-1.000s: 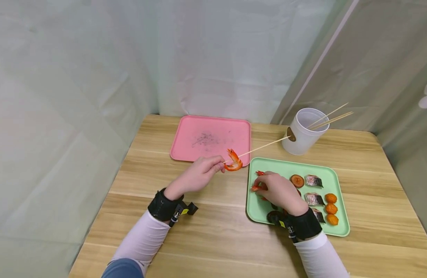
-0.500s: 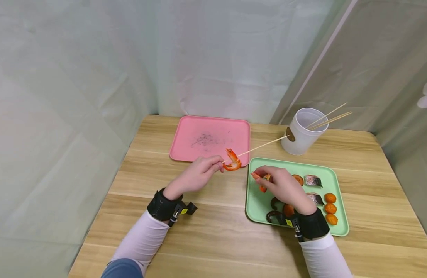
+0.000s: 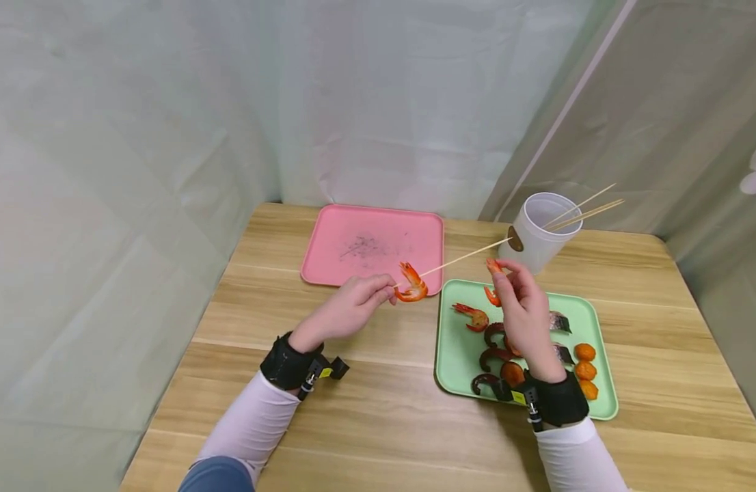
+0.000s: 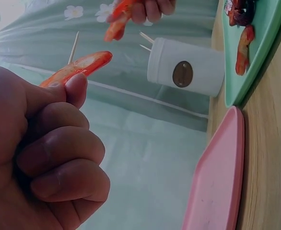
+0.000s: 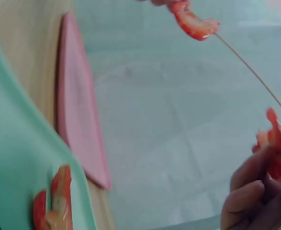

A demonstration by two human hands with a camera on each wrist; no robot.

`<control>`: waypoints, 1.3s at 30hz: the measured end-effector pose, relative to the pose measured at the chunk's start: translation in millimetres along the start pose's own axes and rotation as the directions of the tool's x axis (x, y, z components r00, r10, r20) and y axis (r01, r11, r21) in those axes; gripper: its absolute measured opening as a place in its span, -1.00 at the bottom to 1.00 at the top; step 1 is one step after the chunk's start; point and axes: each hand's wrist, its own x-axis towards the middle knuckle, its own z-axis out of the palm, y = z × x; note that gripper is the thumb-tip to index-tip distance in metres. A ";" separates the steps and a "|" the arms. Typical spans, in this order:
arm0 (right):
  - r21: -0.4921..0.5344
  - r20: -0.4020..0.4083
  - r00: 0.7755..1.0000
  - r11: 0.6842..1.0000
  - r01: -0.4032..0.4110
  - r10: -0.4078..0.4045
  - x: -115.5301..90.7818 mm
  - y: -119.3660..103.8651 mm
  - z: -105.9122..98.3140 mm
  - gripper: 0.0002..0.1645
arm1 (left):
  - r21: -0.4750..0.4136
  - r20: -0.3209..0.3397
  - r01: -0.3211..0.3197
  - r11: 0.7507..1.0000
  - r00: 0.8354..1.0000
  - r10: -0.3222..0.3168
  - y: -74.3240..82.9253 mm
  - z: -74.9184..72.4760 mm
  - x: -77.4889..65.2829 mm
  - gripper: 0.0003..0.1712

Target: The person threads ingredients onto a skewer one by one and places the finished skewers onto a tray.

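Note:
My left hand [image 3: 353,311] pinches a wooden skewer [image 3: 467,257] near its end, and one orange shrimp [image 3: 413,283] is threaded on it right at the fingertips. The skewer slants up to the right, its far tip overlapping the white cup in the head view. My right hand [image 3: 525,311] holds a second shrimp [image 3: 493,295] between thumb and fingers, raised over the far side of the green tray [image 3: 450,372] and close below the skewer's tip. Part of that shrimp is hidden by the fingers. Another shrimp [image 3: 472,318] lies on the tray's left side.
On the green tray sit dark curled tentacles [image 3: 491,359], round brown slices [image 3: 512,373], fish pieces [image 3: 560,322] and orange balls [image 3: 585,370]. A white cup [image 3: 532,239] with several skewers [image 3: 587,210] stands behind. A pink tray [image 3: 335,239] lies at the back left.
My right hand has picked a shrimp up off the green tray and carried it up and right toward the skewer's far tip. The left hand stays put with its skewer and shrimp.

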 end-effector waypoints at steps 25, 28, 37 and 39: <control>0.679 0.055 0.964 0.698 -0.228 0.262 0.3 -20.4 -19.4 -0.40 | 0.025 0.117 0.014 1.000 0.993 -0.017 1.2 10.1 -0.6 -0.74; 0.675 0.067 0.968 0.703 -0.224 0.244 0.0 -22.6 -19.5 -0.38 | 0.040 0.130 0.017 0.999 0.991 -0.022 1.3 10.4 0.0 -0.74; 0.613 0.083 0.973 0.759 -0.219 0.213 -1.9 -24.0 -18.8 -0.37 | 0.058 0.148 0.030 0.998 0.988 -0.038 -0.2 10.4 0.5 -0.71; 0.604 0.083 0.974 0.767 -0.217 0.211 -2.4 -24.1 -18.4 -0.37 | 0.060 0.147 0.030 0.998 0.988 -0.039 -0.9 10.7 0.7 -0.71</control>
